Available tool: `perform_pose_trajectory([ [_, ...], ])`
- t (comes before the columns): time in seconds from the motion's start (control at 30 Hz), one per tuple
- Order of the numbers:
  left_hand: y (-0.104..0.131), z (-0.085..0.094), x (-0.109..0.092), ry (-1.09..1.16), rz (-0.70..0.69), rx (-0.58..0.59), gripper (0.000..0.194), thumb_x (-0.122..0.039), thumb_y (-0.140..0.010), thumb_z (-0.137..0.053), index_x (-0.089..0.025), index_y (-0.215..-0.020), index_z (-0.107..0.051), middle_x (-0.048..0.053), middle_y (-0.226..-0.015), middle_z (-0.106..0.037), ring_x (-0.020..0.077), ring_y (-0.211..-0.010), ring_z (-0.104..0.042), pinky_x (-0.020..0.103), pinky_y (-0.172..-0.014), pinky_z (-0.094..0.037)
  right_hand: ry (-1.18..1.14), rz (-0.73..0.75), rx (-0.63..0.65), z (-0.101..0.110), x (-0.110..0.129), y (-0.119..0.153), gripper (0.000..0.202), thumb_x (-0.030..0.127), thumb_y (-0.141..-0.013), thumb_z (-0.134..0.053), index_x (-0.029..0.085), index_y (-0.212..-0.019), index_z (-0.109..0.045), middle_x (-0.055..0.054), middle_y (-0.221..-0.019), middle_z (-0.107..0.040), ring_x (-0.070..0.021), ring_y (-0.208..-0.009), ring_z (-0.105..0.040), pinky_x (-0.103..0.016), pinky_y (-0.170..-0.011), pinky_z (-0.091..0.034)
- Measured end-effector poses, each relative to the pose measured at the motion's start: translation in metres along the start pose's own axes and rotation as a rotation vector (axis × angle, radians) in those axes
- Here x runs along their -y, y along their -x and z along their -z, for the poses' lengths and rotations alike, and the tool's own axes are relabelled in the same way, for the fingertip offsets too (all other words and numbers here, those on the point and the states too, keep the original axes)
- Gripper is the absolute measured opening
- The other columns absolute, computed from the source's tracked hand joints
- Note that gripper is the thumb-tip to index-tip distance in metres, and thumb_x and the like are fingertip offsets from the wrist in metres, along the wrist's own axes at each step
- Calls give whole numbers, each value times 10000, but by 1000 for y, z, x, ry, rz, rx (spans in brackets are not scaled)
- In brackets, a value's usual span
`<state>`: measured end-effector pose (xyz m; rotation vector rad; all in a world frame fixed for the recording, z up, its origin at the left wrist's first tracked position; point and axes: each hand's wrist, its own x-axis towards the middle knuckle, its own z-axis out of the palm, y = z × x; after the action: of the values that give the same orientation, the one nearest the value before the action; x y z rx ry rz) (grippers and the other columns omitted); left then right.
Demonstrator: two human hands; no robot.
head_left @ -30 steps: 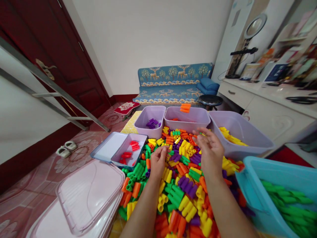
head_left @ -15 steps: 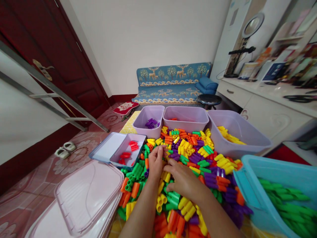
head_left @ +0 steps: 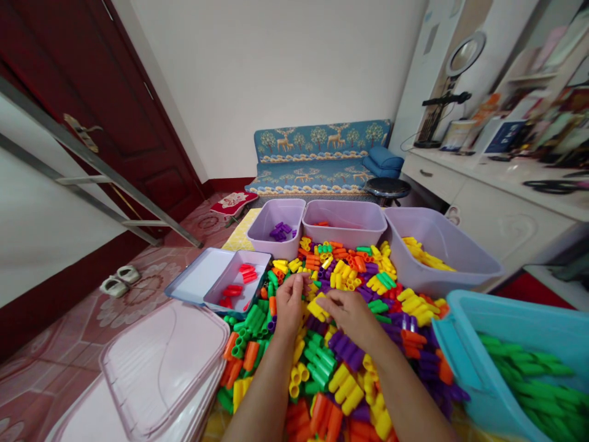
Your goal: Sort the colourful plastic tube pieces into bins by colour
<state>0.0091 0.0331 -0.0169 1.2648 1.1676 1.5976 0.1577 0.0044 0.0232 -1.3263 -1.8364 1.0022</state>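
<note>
Blue sofa behind, the right grip pinches rounded yellow tubes.

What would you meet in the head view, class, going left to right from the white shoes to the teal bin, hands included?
White shoes → open box → left hand → held yellow piece → right hand → lilac bin → teal bin.
</note>
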Motion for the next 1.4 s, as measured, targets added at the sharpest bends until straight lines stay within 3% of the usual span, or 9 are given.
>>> perform_pose_trajectory([
  [0.07, -1, 0, 3, -17, -9, 13, 369, -452, -867, -524, -128, -905, -698, 42, -765, -662, 130, -668, -564, 229, -621, -443, -234, -43, -162, 13, -5, -2, 316, 457, -828, -550, 182, -675, -575, 49, -507, -533, -105, -471, -510, -216, -486, -384],
  [0.2, -1, -1, 4, -43, -11, 29, 353, -439, -871, -523, -134, -916, -695, 47, -788, -673, 137, -683, -574, 232, -627, -440, -682, -55, -728, 47, -16, -5, 313, 388, -680, -725, 174, -889, -632, 9, -743, -673, -97, -594, -599, -197, -552, -470],
  [0.27, -1, -1, 3, -53, -13, 31, 354, -440, -873, -518, -136, -908, -695, 45, -785, -672, 137, -682, -572, 231, -629, -437, -871, -37, -921, 62, -21, -5, 304, 322, -642, -746, 180, -887, -637, 8, -788, -687, -75, -591, -608, -170, -541, -473],
  [0.47, 0, -1, 4, -62, -16, 36, 362, -448, -876, -506, -137, -901, -690, 36, -771, -654, 133, -665, -555, 228, -618, -432, -1091, -14, -1090, 80, -29, -2, 145, 165, -644, -691, 175, -746, -588, 3, -750, -706, -77, -630, -657, -164, -582, -510],
  [0.8, -1, 0, 4, -88, 1, 43, 362, -440, -887, -491, -140, -909, -692, 36, -782, -663, 144, -696, -564, 235, -635, -431, -1112, 129, -990, 86, -21, -4, 169, 252, -691, -709, 178, -762, -575, -87, -1030, -701, -219, -987, -671, -403, -930, -480],
  [1.03, 0, 0, 5, -97, -3, 39, 371, -446, -884, -492, -134, -905, -692, 34, -770, -660, 140, -682, -557, 231, -631, -426, -1093, 119, -956, 84, -24, -4, 229, 328, -687, -720, 223, -853, -603, -52, -1188, -625, -209, -1088, -616, -434, -972, -441],
  [1.13, 0, 0, 6, -97, -5, 39, 371, -444, -885, -490, -134, -908, -692, 34, -770, -658, 140, -686, -558, 230, -634, -429, -927, 70, -910, 78, -25, -5, 323, 372, -686, -711, 256, -971, -614, -46, -1185, -629, -207, -1068, -619, -422, -945, -452],
  [1.23, 0, 0, 6, -88, 1, 44, 358, -439, -881, -499, -138, -913, -690, 36, -787, -661, 143, -695, -565, 230, -634, -433, -573, -90, -632, 70, -30, -5, 414, 454, -709, -667, 220, -1049, -630, -86, -1108, -667, -231, -994, -640, -398, -868, -481],
  [1.4, 0, 0, 6, -102, 4, 54, 330, -422, -873, -521, -141, -914, -688, 38, -801, -665, 144, -708, -573, 229, -646, -438, 188, -183, -103, 53, -27, 1, 322, 436, -714, -641, 199, -929, -679, -83, -932, -708, -255, -884, -658, -386, -796, -490],
])
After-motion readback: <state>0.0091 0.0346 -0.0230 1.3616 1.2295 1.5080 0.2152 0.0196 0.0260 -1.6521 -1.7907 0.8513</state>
